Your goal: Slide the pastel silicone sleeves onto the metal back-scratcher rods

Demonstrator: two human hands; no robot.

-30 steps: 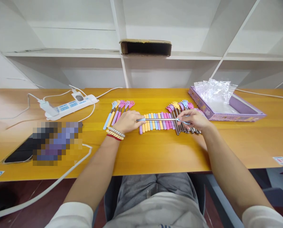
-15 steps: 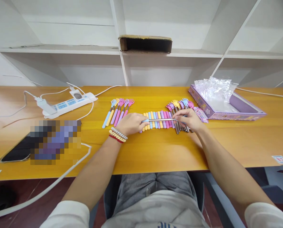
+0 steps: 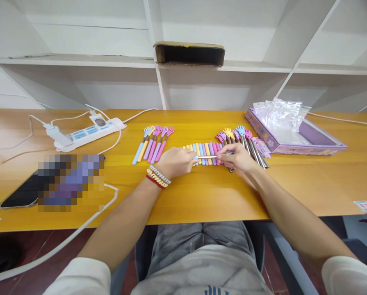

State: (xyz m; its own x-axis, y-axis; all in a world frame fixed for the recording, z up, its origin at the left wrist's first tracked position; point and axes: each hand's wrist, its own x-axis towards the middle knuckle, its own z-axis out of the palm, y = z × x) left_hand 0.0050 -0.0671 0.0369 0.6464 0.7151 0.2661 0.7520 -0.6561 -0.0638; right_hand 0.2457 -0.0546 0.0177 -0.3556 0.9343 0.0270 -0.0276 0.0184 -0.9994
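My left hand [image 3: 178, 161] is closed around a light blue handle [image 3: 196, 157], mostly hidden in the fingers. Its end meets a thin metal rod [image 3: 208, 157], which my right hand [image 3: 237, 157] pinches near the other end; a bit of blue shows by those fingers. Whether rod and handle are joined firmly, I cannot tell. Beneath the hands lies a row of loose pastel handles [image 3: 210, 148]. To the left, several back scratchers [image 3: 154, 146] with coloured grips lie side by side. Handleless metal rods with claw heads [image 3: 254, 149] lie partly behind my right hand.
A purple box [image 3: 312, 150] with clear plastic bags [image 3: 278, 116] stands at the right. At the left are a white power strip [image 3: 91, 133], cables and a dark phone [image 3: 21, 190]. A cardboard box [image 3: 189, 55] sits on the white shelf behind the table.
My left hand has moved right and my right hand slightly left, so less of the rod shows between them. More of the metal rods at the right are uncovered.
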